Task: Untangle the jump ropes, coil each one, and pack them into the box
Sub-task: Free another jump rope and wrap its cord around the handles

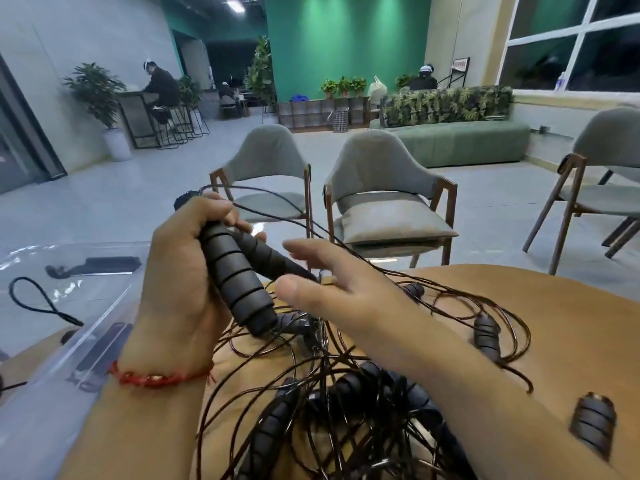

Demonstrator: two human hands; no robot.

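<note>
At nine o'clock the clear box [52, 386] holds flat black handles [104, 265] and a looped cord [41, 299]. The left hand [180, 271] grips two ribbed handles [239, 282] above the table [554, 306]; their long axes run from eleven down to four and five o'clock. The right hand [332, 292] hovers at three o'clock of them, fingers straight, holding nothing. The rope tangle [346, 393] lies at six.

Left grip [176, 268], raised above the worktop [571, 323], holds a pair of handles [239, 271]; right grip [339, 292] lies just beside them, on their right. The tangle of jump ropes [346, 393] lies on the worktop beneath both forearms. The box [52, 393] stands to its left (a cord loop [41, 303] inside). Two loose handles [486, 337] lie on its right. Chairs [381, 188] stand behind the worktop.
</note>
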